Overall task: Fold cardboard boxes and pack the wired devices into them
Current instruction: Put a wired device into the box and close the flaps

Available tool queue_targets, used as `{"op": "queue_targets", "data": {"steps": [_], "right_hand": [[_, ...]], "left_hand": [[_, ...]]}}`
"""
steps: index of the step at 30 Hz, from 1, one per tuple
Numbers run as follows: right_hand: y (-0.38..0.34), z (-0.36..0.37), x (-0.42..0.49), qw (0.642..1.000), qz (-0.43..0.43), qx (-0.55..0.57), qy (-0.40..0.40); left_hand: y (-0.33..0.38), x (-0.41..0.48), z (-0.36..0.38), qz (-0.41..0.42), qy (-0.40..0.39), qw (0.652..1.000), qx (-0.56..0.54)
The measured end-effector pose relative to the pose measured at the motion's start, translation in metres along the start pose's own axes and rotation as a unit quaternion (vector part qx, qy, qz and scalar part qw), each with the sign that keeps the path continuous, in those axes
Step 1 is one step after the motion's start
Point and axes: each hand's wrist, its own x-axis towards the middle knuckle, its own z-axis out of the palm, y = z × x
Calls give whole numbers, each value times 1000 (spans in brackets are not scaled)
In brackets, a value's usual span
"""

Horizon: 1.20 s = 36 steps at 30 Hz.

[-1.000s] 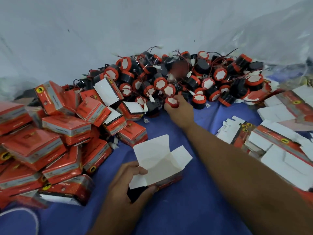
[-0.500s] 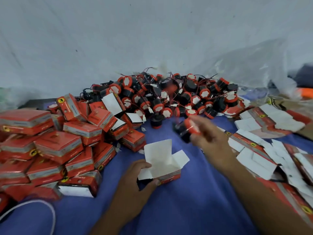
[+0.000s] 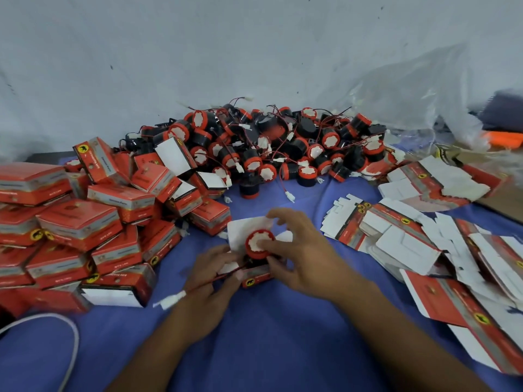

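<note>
A small red cardboard box [image 3: 256,276] stands on the blue cloth in front of me, its white flaps open. A round black device with a red rim and white centre [image 3: 259,243] sits in the box's mouth. My right hand [image 3: 300,250] grips the device from the right, fingers curled over its top. My left hand [image 3: 212,275] holds the box's left side. The device's red wire runs across my left fingers and ends in a white plug [image 3: 172,300].
A heap of loose wired devices [image 3: 268,145] lies at the back against the white wall. Folded red boxes [image 3: 82,222] are stacked on the left. Flat box blanks [image 3: 410,241] are spread on the right. A white cable [image 3: 72,335] curves at lower left.
My right hand took a device from the heap, carried it back toward me and now sets it into the open box. My left hand kept hold of the box.
</note>
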Motion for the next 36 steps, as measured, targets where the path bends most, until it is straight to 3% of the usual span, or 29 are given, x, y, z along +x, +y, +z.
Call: {"op": "queue_targets", "data": {"steps": [3,12,14,17,19,21,23,28,29,31,33,36], "right_hand": [[-3,5,-2,999,21,-14,-36],[-24,2,2,999,-11,-11,-33],[-31,4,2,999,-28,-24,17],[-43,9,6,986,-36,-72,144],[-47,11,10,977,-47,-84,189],[-51,13,13,988,-7,-15,156],[-54,16,14,987,93,68,108],[-44,22,16,940,224,249,69],[-42,21,14,933,229,271,64],[-39,21,9,930,220,289,51],[-40,21,6,930,210,300,35],[-40,18,4,937,196,289,26]], "left_hand": [[3,2,-1,32,-18,999,-10],[1,4,1,-12,14,999,31],[4,4,2,-33,4,999,35],[7,5,2,-14,-13,997,71],[11,7,-1,5,-31,996,87],[13,9,-4,27,-60,992,103],[14,9,-7,46,-94,986,131],[15,8,-10,71,-133,979,140],[15,7,-8,58,-115,985,114],[15,4,-3,-47,-35,998,5],[15,2,2,-151,22,982,-112],[15,4,6,-210,41,957,-197]]}}
